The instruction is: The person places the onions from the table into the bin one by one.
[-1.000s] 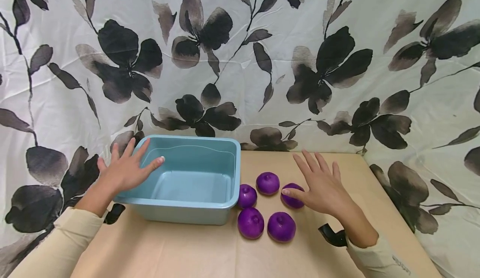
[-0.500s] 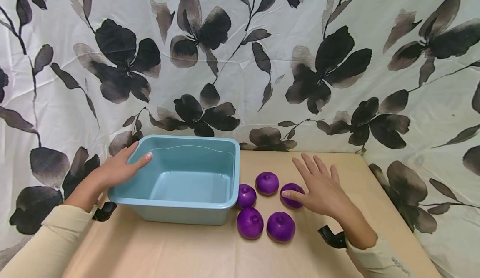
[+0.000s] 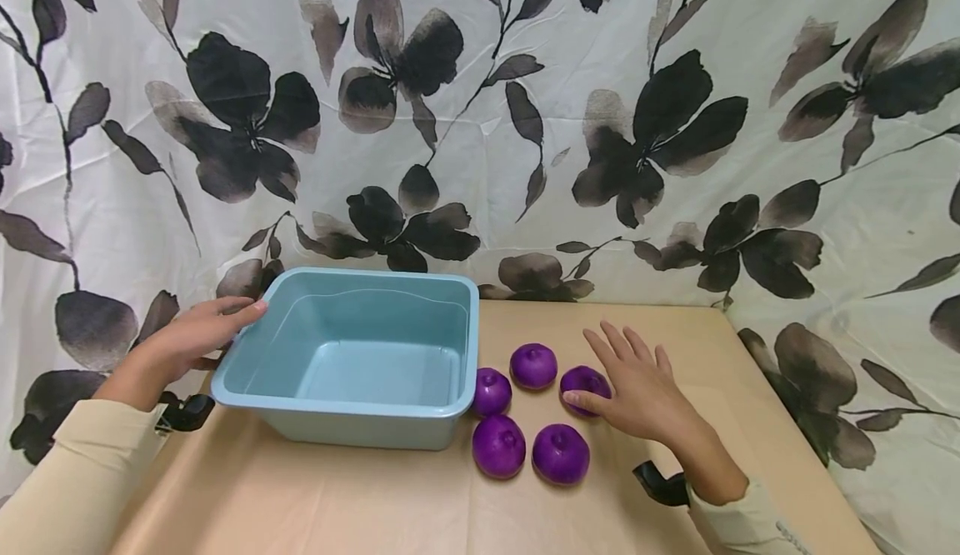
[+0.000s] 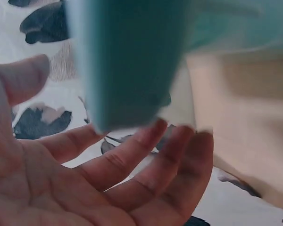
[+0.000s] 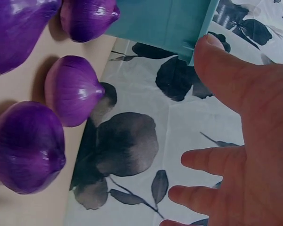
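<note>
A light blue plastic tub [image 3: 360,430] stands on the table, its inside bare. Beside its left rim is my left hand [image 3: 187,340], thumb near the rim; the left wrist view shows the fingers [image 4: 118,162] loosely spread by the tub's end wall [image 4: 132,66], holding nothing. Several shiny purple onions [image 3: 561,454] lie to the right of the tub. My right hand [image 3: 645,392] hovers with spread fingers over the rightmost onion [image 3: 581,382], partly covering it in the head view. From the right wrist, the hand looks apart from the onions [image 5: 28,148].
The beige table [image 3: 375,497] ends against a white cloth [image 3: 517,230] with dark flower prints at the back and right. Another onion [image 3: 491,392] sits close against the tub's right wall. Black wrist straps [image 3: 660,483] show at both sleeves.
My left hand has moved left and down, from over the tub's far-left corner to outside its left rim. The right hand has lowered slightly. Tub and onions stay put.
</note>
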`<action>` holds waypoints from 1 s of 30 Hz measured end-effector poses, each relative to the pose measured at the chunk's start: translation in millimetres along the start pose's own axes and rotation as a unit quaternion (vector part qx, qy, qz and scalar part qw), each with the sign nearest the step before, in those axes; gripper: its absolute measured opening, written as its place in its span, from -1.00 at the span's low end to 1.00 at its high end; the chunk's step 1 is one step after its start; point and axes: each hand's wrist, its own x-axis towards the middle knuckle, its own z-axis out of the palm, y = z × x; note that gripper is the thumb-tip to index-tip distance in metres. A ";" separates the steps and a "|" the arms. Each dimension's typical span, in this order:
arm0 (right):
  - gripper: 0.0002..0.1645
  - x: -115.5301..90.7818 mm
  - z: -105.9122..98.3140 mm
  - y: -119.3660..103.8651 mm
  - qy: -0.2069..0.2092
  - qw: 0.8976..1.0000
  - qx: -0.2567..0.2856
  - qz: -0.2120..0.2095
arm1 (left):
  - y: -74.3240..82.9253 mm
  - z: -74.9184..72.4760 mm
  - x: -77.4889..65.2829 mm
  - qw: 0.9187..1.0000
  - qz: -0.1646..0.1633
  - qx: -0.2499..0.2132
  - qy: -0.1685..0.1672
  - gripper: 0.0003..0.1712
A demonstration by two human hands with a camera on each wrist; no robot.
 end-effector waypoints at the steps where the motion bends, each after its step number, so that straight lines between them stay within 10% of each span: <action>1: 0.19 0.3 1.1 0.6 0.000 1.000 0.001 0.000 | -1.9 -1.6 0.8 1.000 -0.002 -0.007 0.002 0.14; 30: 0.09 6.0 54.7 38.5 0.006 0.996 0.092 0.006 | -22.1 -6.3 8.2 0.993 0.014 -0.119 0.010 -0.53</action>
